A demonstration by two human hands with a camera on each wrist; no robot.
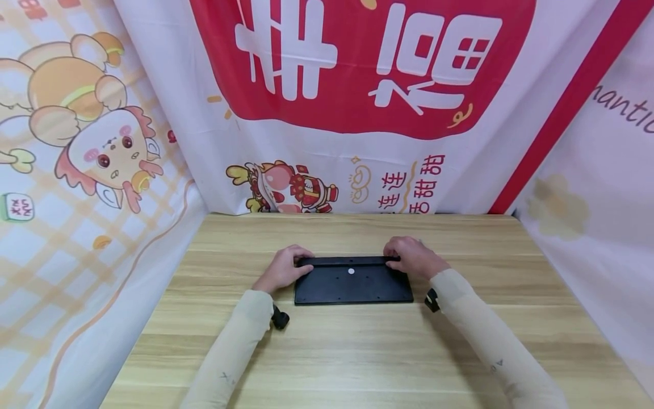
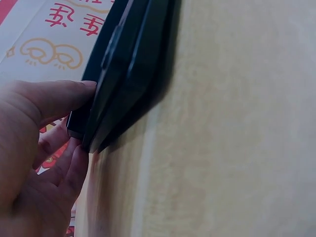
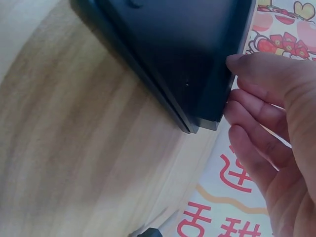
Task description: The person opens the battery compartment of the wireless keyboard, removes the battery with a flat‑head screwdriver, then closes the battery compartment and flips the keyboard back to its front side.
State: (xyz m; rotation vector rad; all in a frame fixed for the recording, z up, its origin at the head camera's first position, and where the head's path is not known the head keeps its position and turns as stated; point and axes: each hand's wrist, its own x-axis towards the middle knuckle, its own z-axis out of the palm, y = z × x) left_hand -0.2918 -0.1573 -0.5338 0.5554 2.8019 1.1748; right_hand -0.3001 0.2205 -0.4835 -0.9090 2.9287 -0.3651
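Note:
A flat black keyboard (image 1: 352, 287) lies underside up on the wooden table, with small screw holes, a round white sticker and a raised bar along its far edge. My left hand (image 1: 288, 267) pinches the far left corner, thumb on the bar and fingers curled beneath it. In the left wrist view, the left hand (image 2: 39, 128) grips that corner of the keyboard (image 2: 131, 64). At the far right corner, my right hand (image 1: 411, 257) holds the bar between thumb and fingers. The right wrist view shows the right hand (image 3: 276, 108) with its fingertips against the bar's outer side; the keyboard's (image 3: 182, 44) underside faces this camera.
The wood-grain table (image 1: 347, 352) extends around the keyboard on all sides. Behind it hangs a white and red printed cloth (image 1: 357, 142), with more printed cloth at the left (image 1: 97, 238) and right (image 1: 577, 272). A black wrist device (image 1: 280, 318) sits at the left cuff.

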